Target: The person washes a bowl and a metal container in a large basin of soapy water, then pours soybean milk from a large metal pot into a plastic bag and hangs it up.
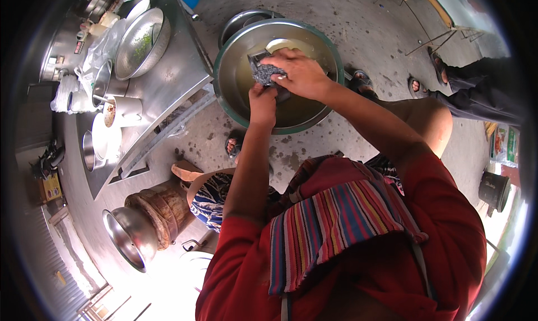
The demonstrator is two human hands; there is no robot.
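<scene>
A wide steel basin (pixel 325 115) with a green rim stands on the floor before me, with cloudy yellowish water in it. Over the water, my right hand (pixel 299 73) presses a grey metal scouring pad (pixel 269 73) against a shiny metal piece of kitchenware (pixel 257 58). My left hand (pixel 263 103) grips the near side of that metal piece, just below the pad. Both hands hide much of its shape, so its exact kind is unclear. A pale rounded dish (pixel 290 44) sits partly in the water beyond my right hand.
Behind the basin is another metal basin (pixel 235 23). At left, a steel table (pixel 176 75) holds a colander (pixel 126 54) with chopped greens and a metal mug (pixel 128 108). A steel bowl (pixel 134 237) leans by a wooden stump (pixel 168 207). Another person's legs (pixel 479 83) stand at right.
</scene>
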